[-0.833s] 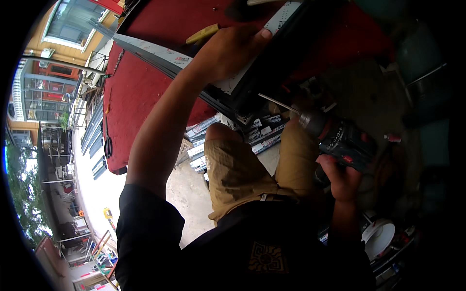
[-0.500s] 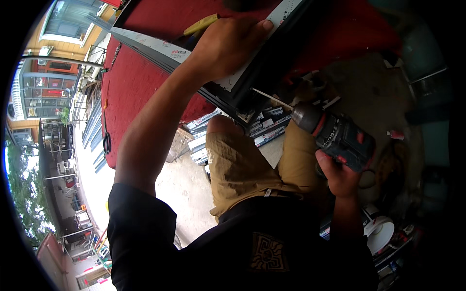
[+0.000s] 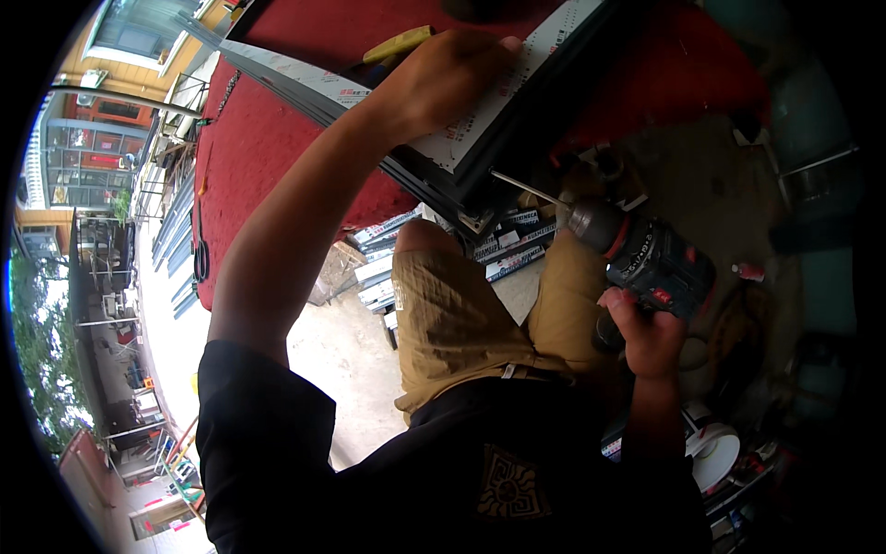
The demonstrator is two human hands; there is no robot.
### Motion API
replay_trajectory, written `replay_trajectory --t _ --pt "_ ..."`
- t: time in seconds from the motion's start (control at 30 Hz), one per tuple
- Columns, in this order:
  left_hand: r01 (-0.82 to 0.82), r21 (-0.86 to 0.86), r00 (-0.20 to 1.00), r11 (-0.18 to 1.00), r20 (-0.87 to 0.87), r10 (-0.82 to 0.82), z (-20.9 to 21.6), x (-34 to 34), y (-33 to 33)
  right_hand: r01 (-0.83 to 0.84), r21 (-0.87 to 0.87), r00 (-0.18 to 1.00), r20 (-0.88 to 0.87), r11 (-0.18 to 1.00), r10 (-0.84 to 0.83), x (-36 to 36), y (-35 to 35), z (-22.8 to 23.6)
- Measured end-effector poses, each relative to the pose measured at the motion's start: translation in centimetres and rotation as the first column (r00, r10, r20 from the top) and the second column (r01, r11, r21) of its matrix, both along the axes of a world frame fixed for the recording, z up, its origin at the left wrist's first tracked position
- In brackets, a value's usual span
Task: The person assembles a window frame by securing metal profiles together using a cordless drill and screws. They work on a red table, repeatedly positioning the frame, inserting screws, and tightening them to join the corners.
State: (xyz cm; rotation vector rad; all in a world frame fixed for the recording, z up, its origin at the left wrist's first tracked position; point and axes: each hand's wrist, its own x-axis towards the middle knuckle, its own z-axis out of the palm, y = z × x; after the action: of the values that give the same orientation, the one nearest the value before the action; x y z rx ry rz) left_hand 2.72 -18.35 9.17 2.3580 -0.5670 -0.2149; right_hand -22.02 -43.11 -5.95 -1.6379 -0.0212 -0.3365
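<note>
A dark metal frame [image 3: 459, 181] with white printed film on its faces lies on a red-covered table, its corner towards me. Over one bar of this frame my left hand [image 3: 448, 81] is closed, thumb stretched along the film; its other fingers are mostly hidden. My right hand [image 3: 650, 337] grips a cordless drill [image 3: 657, 266] by its handle, index finger near the trigger. A long thin bit [image 3: 528, 188] runs from the chuck to the frame's outer side near the corner, its tip at the metal. Beside my left hand lies a yellow-handled tool [image 3: 397, 43], partly hidden.
The red cloth [image 3: 268, 166] covers the table. Below its edge, several film-wrapped metal profiles [image 3: 517, 247] lie near my knees. A white roll [image 3: 716, 458] stands at lower right, and a red-and-white can [image 3: 748, 272] lies on the floor at right.
The whole view has shifted slightly. The drill and its bit keep nearly the same place against the frame, and my left hand stays on the bar.
</note>
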Motion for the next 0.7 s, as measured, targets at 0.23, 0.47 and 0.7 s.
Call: replay_trajectory --t 0.23,0.47,0.7 --pt "0.247 0.091 0.959 0.965 -0.169 -0.229 3.0 1.6 3.9 0.033 0.306 0.987 -0.159 0.951 0.017 0.0 1.3 2.6" --pt "0.344 0.053 0.936 0.937 -0.098 -0.338 3.6 -0.3 6.4 0.012 0.293 0.988 -0.153 0.956 0.035 -0.2 1.2 1.8" --pt "0.271 0.041 0.958 0.962 -0.113 -0.265 2.0 -0.2 5.8 0.015 0.094 0.997 -0.074 0.995 -0.008 -0.3 0.5 0.8"
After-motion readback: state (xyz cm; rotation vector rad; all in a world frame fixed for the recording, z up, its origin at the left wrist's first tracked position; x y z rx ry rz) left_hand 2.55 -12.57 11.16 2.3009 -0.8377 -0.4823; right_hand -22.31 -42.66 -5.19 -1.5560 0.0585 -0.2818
